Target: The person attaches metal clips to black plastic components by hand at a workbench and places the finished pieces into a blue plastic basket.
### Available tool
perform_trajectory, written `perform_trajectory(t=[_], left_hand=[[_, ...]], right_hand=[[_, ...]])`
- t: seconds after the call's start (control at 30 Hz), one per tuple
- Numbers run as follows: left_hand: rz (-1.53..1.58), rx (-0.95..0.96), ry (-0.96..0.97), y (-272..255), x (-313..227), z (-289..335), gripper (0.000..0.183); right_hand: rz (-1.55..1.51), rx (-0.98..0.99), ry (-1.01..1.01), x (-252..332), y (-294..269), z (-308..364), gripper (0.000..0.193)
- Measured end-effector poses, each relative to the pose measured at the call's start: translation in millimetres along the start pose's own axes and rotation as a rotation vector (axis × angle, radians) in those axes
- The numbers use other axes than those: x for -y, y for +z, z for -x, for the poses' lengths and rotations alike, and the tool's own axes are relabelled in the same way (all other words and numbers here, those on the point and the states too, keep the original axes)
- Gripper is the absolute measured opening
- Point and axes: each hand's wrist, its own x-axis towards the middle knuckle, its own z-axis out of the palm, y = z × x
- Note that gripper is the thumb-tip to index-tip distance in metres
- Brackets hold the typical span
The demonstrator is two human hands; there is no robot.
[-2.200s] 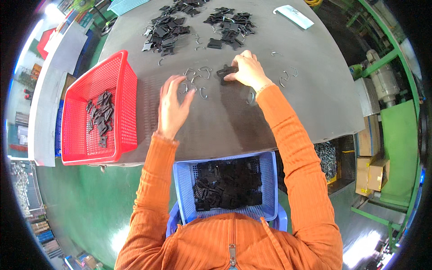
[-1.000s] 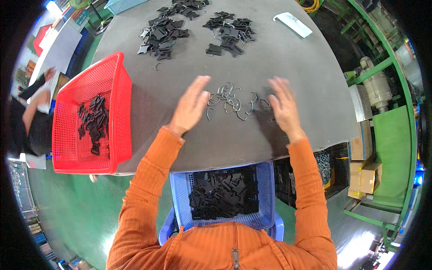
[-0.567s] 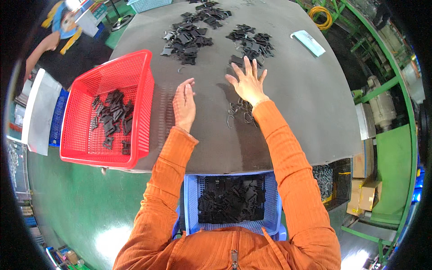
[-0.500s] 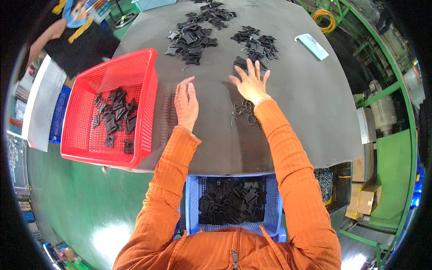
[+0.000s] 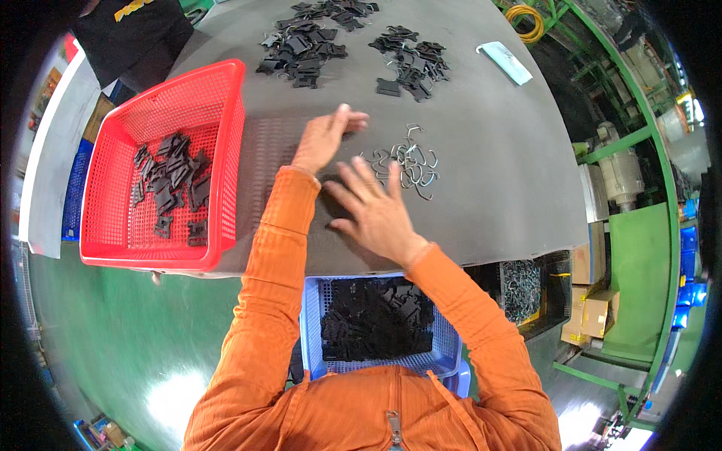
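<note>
My right hand point(image 5: 378, 214) hovers over or rests on the near middle of the grey table, fingers spread, holding nothing I can see. Just past its fingertips lies a loose cluster of bent metal wire hooks point(image 5: 410, 167). My left hand point(image 5: 325, 138) is a little farther off and to the left, its fingers stretched toward the right and nothing visible in them; part of its palm is hidden. Beyond both hands lie heaps of flat black plastic pieces, one heap point(image 5: 304, 49) at the far left and another point(image 5: 414, 64) farther right, some with wire hooks among them.
A red basket point(image 5: 235, 143) holding several black pieces stands at the table's left. Below the front edge, a blue basket point(image 5: 310, 331) is full of black pieces. A dark crate point(image 5: 558, 297) with metal hooks sits to its right. A light-blue packet point(image 5: 505, 63) lies far right.
My right hand has moved from the right-hand black heap toward me and left, uncovering the hooks. My left hand has turned its fingers rightward. The co-worker's arm has left view.
</note>
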Motion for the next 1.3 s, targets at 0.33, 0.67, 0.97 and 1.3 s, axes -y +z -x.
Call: perform_trajectory(t=[0.33, 0.67, 0.97, 1.3], left_hand=[[0.011, -0.352, -0.013, -45.6, 24.9, -3.3, 0.053], [-0.019, -0.325, -0.023, -49.9, 31.3, -5.7, 0.055], [-0.089, -0.359, -0.002, -57.4, 43.0, -6.0, 0.056], [-0.016, -0.353, 0.039, -39.8, 24.8, 16.6, 0.053]], right_hand=[[0.192, -0.129, 0.556, -117.2, 34.6, -26.9, 0.044], [0.445, 0.030, 1.131, -194.7, -55.0, 200.8, 0.048], [0.380, -0.138, 1.156, -142.4, -98.1, 264.4, 0.048], [0.204, -0.098, 0.620, -76.0, -38.3, 140.8, 0.052]])
